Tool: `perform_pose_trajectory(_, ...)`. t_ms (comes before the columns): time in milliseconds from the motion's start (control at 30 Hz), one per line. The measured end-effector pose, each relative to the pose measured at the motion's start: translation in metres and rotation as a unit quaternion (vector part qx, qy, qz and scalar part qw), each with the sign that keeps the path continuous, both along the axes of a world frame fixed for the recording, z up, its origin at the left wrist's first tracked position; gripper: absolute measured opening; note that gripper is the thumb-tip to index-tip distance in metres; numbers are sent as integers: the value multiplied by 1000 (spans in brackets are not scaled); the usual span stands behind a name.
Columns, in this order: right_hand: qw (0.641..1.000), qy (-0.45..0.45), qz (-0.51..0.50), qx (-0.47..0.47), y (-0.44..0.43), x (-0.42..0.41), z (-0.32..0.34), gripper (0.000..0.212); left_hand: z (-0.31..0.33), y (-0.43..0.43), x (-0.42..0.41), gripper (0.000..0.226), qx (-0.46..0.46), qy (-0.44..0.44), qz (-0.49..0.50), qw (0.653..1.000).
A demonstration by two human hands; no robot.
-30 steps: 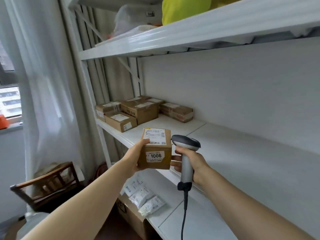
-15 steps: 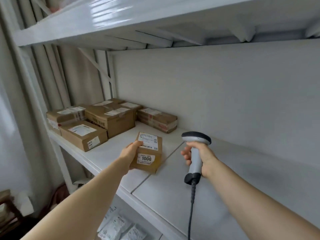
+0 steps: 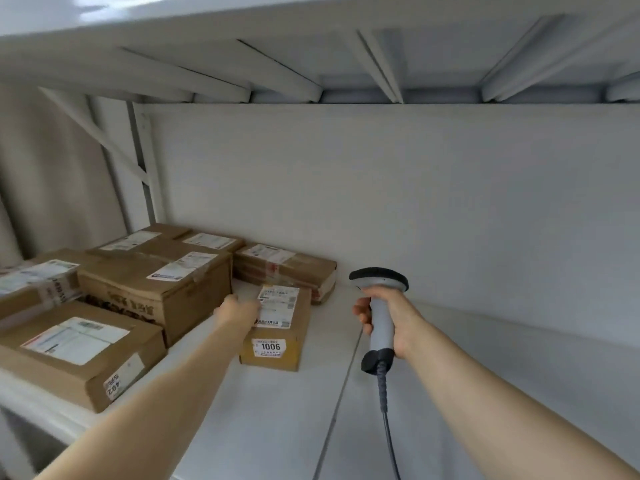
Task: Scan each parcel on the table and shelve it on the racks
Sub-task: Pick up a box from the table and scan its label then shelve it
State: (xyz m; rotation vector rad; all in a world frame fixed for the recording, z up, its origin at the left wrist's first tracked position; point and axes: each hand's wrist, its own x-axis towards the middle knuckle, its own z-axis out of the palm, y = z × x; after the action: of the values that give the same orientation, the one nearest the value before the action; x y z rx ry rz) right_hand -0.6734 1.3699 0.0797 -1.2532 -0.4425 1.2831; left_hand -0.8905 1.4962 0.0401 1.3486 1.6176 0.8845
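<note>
Half a second earlier the parcel (image 3: 277,337) had been tilted in the left hand (image 3: 239,311) above the front part of the shelf (image 3: 277,427). Now it sat flat on the shelf, further back, with its "1006" sticker facing the camera and its shipping label facing up. The view had also come closer in, so the underside of the upper shelf (image 3: 311,57) filled the top of the frame.

The parcel lay just right of the big box (image 3: 156,282) and just in front of the flat box (image 3: 287,268) by the back wall, possibly touching the latter. The left hand was at the parcel's upper left edge, its fingers against the left side of the label. It was motion-blurred, so whether it gripped the parcel or only touched it could not be told.

The right hand (image 3: 398,323) had stayed to the right of the parcel, apart from it, fingers wrapped round the grip of the scanner (image 3: 381,317). The scanner stood upright above the shelf, head at the top, its cable (image 3: 388,427) hanging down towards the camera.
</note>
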Motion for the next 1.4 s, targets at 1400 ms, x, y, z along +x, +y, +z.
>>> perform_pose_trajectory(1400,994,-39,-98,-30,-13,72,-6,15,19,72,174,66,248,582,-306,711)
